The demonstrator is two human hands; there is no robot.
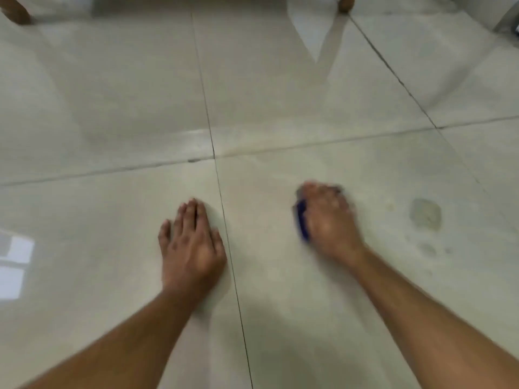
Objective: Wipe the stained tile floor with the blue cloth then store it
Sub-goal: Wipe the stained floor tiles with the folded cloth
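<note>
My right hand (327,220) is down on the pale tile floor (126,108) and grips the blue cloth (302,221), which shows only as a dark blue edge at the hand's left side. The hand is blurred. My left hand (192,245) lies flat on the floor with fingers straight, just left of a grout line (224,217). A greyish stain (425,214) sits on the tile to the right of my right hand, with smaller specks (428,249) below it.
Two wooden furniture legs stand at the top edge, one at the far left (15,9) and one right of centre (346,2). A grey object (509,15) shows in the top right corner. Window reflections (15,265) shine on the left tile.
</note>
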